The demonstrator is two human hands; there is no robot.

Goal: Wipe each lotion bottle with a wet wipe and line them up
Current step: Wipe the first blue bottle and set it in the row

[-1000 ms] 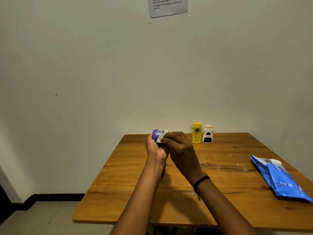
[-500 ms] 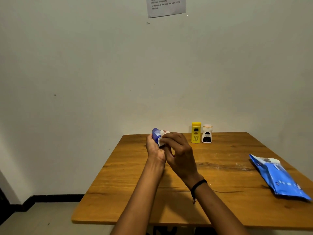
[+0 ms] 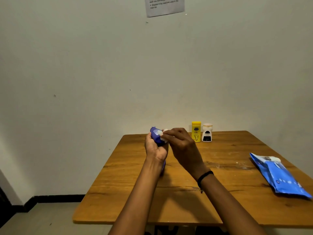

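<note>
My left hand (image 3: 155, 148) grips a blue lotion bottle (image 3: 156, 135) and holds it above the left part of the wooden table (image 3: 220, 177). Its cap end points up and away from me, and most of its body is hidden by my hand. My right hand (image 3: 182, 144) pinches a white wet wipe (image 3: 164, 135) against the bottle's upper side. A yellow lotion bottle (image 3: 196, 131) and a white lotion bottle (image 3: 207, 132) with a dark label stand upright side by side at the table's far edge, near the wall.
A blue pack of wet wipes (image 3: 279, 176) lies flat on the right side of the table. The wall rises right behind the table, with a printed paper sheet (image 3: 165, 5) stuck high on it. Floor shows past the table's left edge.
My right hand has slid the wipe a little down along the blue bottle. My left hand holds the bottle in nearly the same place. The standing bottles and the pack have not moved.
</note>
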